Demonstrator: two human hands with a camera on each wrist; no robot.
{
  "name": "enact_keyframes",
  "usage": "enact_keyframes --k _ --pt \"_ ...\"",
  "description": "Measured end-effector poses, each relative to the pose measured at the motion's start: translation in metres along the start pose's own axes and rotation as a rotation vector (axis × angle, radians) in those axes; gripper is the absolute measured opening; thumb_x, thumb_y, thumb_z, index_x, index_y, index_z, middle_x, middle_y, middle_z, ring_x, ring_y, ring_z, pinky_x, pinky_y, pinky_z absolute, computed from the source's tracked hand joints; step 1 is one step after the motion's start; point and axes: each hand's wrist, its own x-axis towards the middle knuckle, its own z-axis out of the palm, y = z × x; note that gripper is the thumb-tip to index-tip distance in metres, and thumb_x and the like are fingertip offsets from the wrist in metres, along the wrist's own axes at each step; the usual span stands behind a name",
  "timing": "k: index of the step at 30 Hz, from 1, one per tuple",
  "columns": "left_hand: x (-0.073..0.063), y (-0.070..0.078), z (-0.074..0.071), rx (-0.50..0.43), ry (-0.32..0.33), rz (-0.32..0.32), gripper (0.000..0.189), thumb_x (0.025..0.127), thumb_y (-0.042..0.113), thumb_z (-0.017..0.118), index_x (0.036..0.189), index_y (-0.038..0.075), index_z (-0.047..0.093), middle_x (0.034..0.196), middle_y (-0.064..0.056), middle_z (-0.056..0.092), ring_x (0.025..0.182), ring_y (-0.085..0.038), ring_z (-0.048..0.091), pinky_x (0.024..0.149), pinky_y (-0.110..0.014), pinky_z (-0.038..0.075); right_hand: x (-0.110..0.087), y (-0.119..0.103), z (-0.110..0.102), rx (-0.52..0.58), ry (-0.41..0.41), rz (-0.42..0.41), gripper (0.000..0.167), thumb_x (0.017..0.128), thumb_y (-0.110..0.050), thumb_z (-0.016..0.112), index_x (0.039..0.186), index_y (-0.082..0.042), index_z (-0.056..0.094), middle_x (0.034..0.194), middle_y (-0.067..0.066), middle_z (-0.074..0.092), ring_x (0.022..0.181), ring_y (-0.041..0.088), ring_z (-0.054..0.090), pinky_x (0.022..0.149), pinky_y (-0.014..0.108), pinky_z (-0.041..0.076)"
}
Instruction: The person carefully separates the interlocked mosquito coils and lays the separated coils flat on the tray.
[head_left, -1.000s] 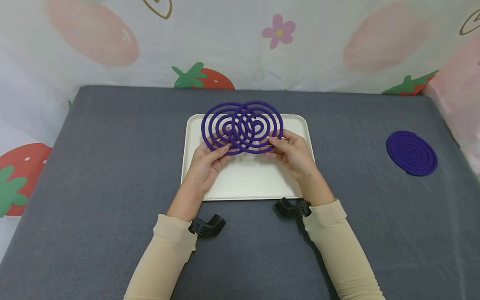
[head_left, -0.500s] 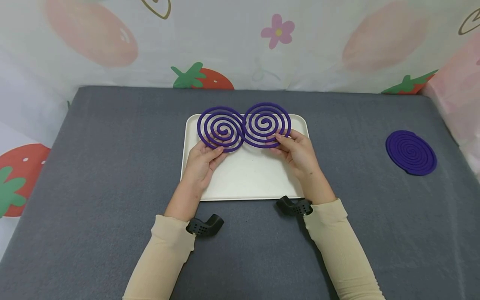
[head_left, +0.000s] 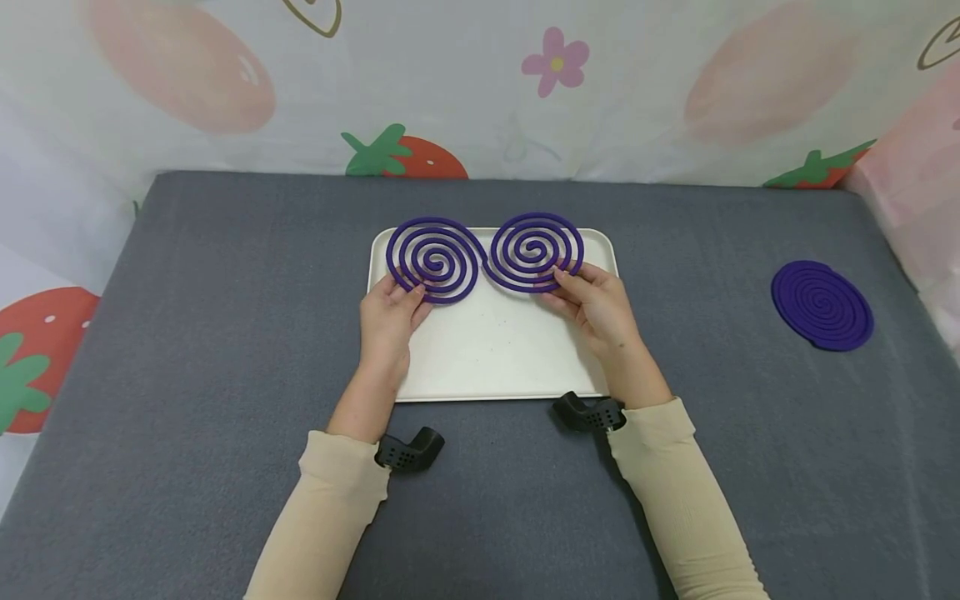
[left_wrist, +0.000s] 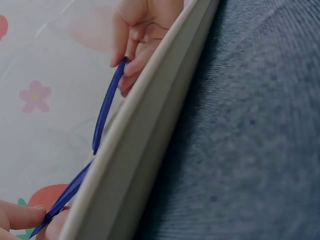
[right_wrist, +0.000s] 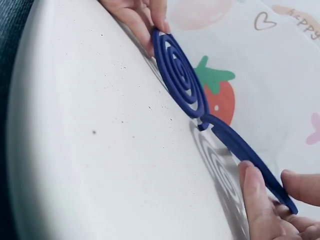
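Two purple mosquito coils are held side by side over a white tray [head_left: 495,358]. My left hand [head_left: 386,325] pinches the left coil [head_left: 437,265] at its near left edge, thumb on top. The right coil [head_left: 536,247] is gripped at its near right edge between the thumb and fingers of my right hand [head_left: 600,312]. Their outer ends meet midway between the hands. In the right wrist view the left coil [right_wrist: 175,70] tilts up above the tray and casts a spiral shadow. The left wrist view shows both coils nearly edge-on.
A tightly wound purple coil [head_left: 823,305] lies on the grey table cloth [head_left: 225,375] at the right. Dark specks dot the tray floor. Behind the table hangs a curtain [head_left: 637,92] printed with strawberries and flowers. Black wrist cameras [head_left: 411,450] sit below both hands.
The two coils overlapped a second ago and have come apart sideways. My left hand has moved left with its coil; my right hand shifted slightly right, then held nearly still.
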Motion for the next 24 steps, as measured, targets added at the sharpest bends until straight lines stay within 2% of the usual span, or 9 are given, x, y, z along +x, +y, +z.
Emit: enact_keyframes --k 7,14,19,24 --pt "0.001 0.005 -0.007 -0.091 -0.049 -0.011 0.051 0.094 -0.012 0.041 0.144 -0.003 0.029 0.138 -0.023 0.045 0.124 -0.025 0.048 0.097 -0.027 0.045 0.0 -0.001 -0.001 -0.001 0.061 0.008 0.038 0.096 0.003 0.046 0.133 0.014 0.04 0.091 0.007 0.064 0.079 0.012 0.065 0.079 0.024 0.054" --pt "0.003 0.007 -0.011 -0.298 -0.125 -0.013 0.051 0.096 -0.01 0.034 0.146 -0.003 0.024 0.145 -0.022 0.035 0.13 -0.025 0.04 0.102 -0.027 0.04 0.0 -0.003 -0.002 0.01 0.096 -0.02 0.042 0.096 0.002 0.046 0.136 0.012 0.037 0.096 0.01 0.06 0.078 0.014 0.064 0.079 0.024 0.054" --pt "0.003 0.008 -0.013 -0.253 -0.168 0.015 0.057 0.095 -0.011 0.037 0.148 0.001 0.021 0.149 -0.018 0.031 0.132 -0.022 0.038 0.105 -0.028 0.036 0.001 -0.003 -0.002 0.039 0.138 -0.081 0.04 0.096 0.003 0.047 0.134 0.013 0.041 0.093 0.009 0.062 0.077 0.014 0.064 0.075 0.022 0.054" --pt "0.003 0.008 -0.014 -0.176 -0.172 0.038 0.06 0.093 -0.012 0.039 0.149 0.003 0.021 0.149 -0.018 0.031 0.132 -0.021 0.039 0.106 -0.028 0.034 0.002 -0.003 -0.002 0.051 0.204 -0.099 0.039 0.095 0.003 0.048 0.132 0.013 0.043 0.096 0.01 0.061 0.077 0.014 0.062 0.075 0.021 0.054"
